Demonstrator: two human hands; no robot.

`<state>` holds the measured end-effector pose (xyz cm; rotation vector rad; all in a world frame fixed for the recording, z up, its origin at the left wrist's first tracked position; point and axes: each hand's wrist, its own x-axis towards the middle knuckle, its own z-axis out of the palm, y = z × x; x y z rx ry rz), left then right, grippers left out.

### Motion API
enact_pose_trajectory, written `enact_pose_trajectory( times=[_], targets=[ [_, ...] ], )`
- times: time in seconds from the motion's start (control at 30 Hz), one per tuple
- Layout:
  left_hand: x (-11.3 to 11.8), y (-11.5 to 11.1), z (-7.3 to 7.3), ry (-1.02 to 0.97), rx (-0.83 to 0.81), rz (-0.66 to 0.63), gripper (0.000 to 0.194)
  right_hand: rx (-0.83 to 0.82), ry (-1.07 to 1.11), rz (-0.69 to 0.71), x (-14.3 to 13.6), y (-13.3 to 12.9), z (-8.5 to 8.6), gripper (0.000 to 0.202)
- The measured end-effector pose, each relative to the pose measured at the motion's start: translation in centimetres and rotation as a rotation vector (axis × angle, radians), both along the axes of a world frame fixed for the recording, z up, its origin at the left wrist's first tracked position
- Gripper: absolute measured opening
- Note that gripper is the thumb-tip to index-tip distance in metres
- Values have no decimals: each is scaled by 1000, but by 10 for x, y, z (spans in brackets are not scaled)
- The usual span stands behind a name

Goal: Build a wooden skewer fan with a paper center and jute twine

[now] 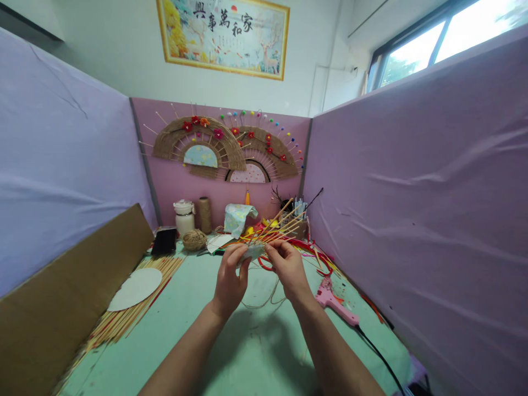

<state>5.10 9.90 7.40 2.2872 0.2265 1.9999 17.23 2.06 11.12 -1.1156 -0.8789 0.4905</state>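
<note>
Between my hands is a small fan piece [253,252], covered in pale blue cloth, with thin wooden sticks [284,224] spreading from it up and to the right. My left hand [231,279] is closed on its left side, thumb below and fingers above. At the right edge, the thumb and fingers of my right hand [290,269] are pinched together. A thin strand of twine [258,306] loops on the table below and leads up towards that pinch; the fingertips partly hide where it ends. Red-handled scissors [266,265] lie just behind my hands.
A pink glue gun [336,305] with a black cord lies at the right. At the left, a white oval card [135,289] rests on many sticks [119,324] beside a cardboard sheet [78,297]. A twine ball [194,240], phone [164,242] and white jar [184,219] stand behind.
</note>
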Motion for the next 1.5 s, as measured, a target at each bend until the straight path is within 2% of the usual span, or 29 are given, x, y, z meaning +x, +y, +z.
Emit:
enact_pose_trajectory(
  times=[0.2,0.4,0.5,0.63,1.0,1.3,1.5],
  targets=[
    [1,2,-6,-13,-63,-44,47,122,-149,-164,-1,-2,-6,20],
    [2,1,-4,-12,-67,-71,45,358,-539,-405,-7,-11,-8,11],
    [1,0,-2,-5,-48,-59,47,431,-727,-415,-11,-15,-6,17],
    [1,-2,-1,-3,-31,-27,48,433,-865,-405,-14,-17,-3,27],
    [1,-8,3,6,-24,-48,44,389,-950,-376,-13,-16,-2,35],
    [4,-6,-3,1,-25,-74,48,390,-916,-382,-16,-18,1,32],
    [5,-9,2,2,51,17,46,404,-898,-390,-17,-20,1,33]
  ],
)
